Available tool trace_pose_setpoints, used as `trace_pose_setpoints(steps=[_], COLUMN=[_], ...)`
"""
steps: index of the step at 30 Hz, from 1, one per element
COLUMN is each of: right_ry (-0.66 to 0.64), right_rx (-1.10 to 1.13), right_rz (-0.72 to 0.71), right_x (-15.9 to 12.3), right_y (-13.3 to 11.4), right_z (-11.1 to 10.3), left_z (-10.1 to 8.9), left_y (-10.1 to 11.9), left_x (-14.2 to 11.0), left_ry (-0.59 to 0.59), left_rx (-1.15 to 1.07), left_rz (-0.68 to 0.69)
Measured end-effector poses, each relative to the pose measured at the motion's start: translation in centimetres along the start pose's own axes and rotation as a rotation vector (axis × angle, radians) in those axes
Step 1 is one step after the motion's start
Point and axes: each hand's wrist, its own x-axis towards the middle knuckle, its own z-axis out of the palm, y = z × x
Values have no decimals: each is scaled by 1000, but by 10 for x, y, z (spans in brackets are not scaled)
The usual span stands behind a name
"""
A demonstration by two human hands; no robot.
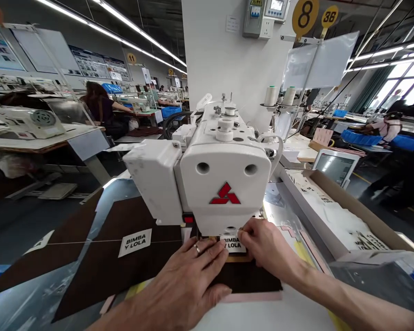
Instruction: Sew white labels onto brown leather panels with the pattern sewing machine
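Note:
A white sewing machine (224, 184) stands straight ahead. Under its head lies a dark brown fabric piece (248, 278) with a white printed label (237, 247) on it. My left hand (193, 276) rests flat on the fabric, fingers stretched out beside the label. At the label's upper right edge, my right hand (262, 241) has its thumb and fingertips pinched together; whether they grip the label's edge is hard to see. The needle area is mostly hidden behind the machine head. To the left, another labelled brown piece (100, 262) is joined by a thread to one farther left.
An open cardboard box (352, 216) of white labels is on the right, near a tablet (336, 165). Thread cones (279, 95) stand behind the machine. Other sewing tables (37, 138) and a seated co-worker (101, 110) are at the left.

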Motion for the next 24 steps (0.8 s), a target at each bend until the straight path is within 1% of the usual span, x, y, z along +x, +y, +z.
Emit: trace_pose_setpoints(steps=[3, 6, 8, 11, 12, 13, 18, 24], right_ry=[62, 88, 61, 4, -1, 4, 34, 95], right_rx=[-149, -254, -287, -340, -363, -385, -455, -477], right_rz=[-102, -260, -436, -772, -848, -886, -879, -903], right_x=[-4, -13, -18, -21, -21, -20, -21, -23], right_y=[2, 4, 6, 13, 16, 19, 25, 30], right_z=[-1, -5, -7, -6, -4, -3, 1, 5], left_z=[8, 15, 18, 21, 21, 22, 22, 18], left_y=[-2, -3, -3, -3, -4, -5, -10, -7], left_x=[-2, -6, -8, -10, -10, -11, -14, -17], left_ry=[1, 40, 46, 60, 57, 55, 10, -16], left_rx=[-41, -51, -35, -10, -8, -10, -24, -27], left_rz=[-53, -77, -67, -70, -72, -73, -75, -103])
